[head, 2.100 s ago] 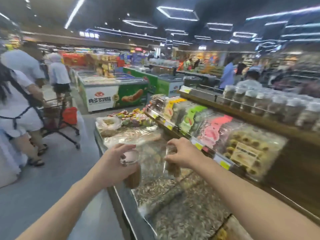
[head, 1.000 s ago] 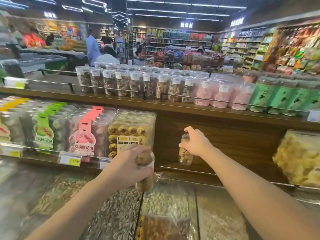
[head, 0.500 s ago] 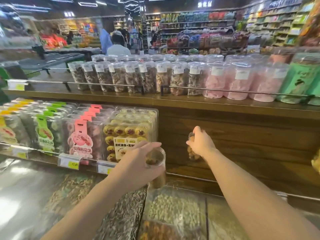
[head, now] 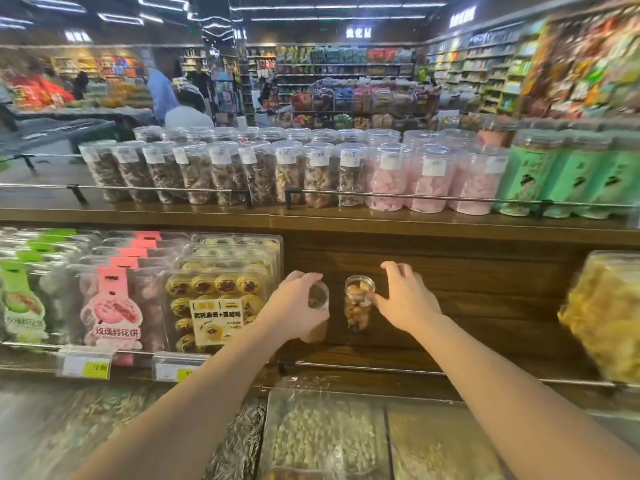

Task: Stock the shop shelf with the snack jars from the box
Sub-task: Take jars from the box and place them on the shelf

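My left hand (head: 294, 308) grips a small clear snack jar (head: 318, 299) with brown contents, holding it upright in the bare gap of the lower shelf (head: 450, 344). A second small jar (head: 358, 303) of pale brown snack pieces stands just to its right, against the wooden back panel. My right hand (head: 407, 299) is beside that jar with fingers spread; only the thumb tip is at the jar's side. The box is out of view.
Packs of yellow pastries (head: 218, 299) fill the lower shelf left of the gap, and a yellow snack bag (head: 602, 317) sits at the right. Tall jars (head: 318, 174) line the upper shelf behind a rail. Bulk bins of seeds (head: 322, 441) lie below my arms. People stand far back left.
My right hand has let go of its jar, which now stands on the lower shelf. My left hand has carried its jar forward and right, up beside it.
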`<state>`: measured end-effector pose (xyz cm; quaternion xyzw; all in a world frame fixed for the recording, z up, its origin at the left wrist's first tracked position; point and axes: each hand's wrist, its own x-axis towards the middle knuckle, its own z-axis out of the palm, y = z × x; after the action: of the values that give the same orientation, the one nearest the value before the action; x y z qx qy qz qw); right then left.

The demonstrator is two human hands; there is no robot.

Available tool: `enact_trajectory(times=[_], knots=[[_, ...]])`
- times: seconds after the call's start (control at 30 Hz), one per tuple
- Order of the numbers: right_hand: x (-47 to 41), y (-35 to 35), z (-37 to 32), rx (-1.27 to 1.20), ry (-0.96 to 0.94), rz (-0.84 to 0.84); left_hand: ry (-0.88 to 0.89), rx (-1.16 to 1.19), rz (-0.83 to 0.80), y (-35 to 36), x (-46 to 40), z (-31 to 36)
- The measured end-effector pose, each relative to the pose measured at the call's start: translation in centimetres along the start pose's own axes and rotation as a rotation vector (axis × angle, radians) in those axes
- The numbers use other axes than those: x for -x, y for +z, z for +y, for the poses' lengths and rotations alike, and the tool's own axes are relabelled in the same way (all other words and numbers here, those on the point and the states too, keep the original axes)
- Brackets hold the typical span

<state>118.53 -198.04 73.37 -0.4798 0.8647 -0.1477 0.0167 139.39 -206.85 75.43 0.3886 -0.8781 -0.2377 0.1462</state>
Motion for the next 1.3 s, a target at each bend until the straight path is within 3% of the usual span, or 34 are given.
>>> enact_trajectory(times=[0.2,0.37,0.57,0.67,0.8,1.03,1.3], knots=[[3.3,-1.6,1.6,0.047,0.107,0.005,-0.086,0.003,-0.127,3.5,-4.0,-1.1],[5.0,-2.3,2.1,0.057,0.122,-0.01,-0.097,0.013,-0.1,4.6,-4.4,-1.9],[6.4,-3.1,0.7,0.042,0.066,-0.047,0.003,-0.011,-0.03,1.0,0.0,-1.3],[7.2,-2.8,-1.7,0.03,-0.036,-0.074,0.02,-0.052,0.0,-1.4,5.2,-1.9],[8.5,-2.0,-7.0,0.011,-0.228,-0.131,-0.09,-0.1,0.038,-4.5,12.9,-4.4],[12.9,1.0,-18.9,0.022,-0.572,-0.246,-0.405,-0.207,0.185,-9.7,27.5,-9.1],[24.9,3.9,-31.7,0.033,-0.931,-0.409,-0.798,-0.26,0.312,-11.8,47.1,-12.1]])
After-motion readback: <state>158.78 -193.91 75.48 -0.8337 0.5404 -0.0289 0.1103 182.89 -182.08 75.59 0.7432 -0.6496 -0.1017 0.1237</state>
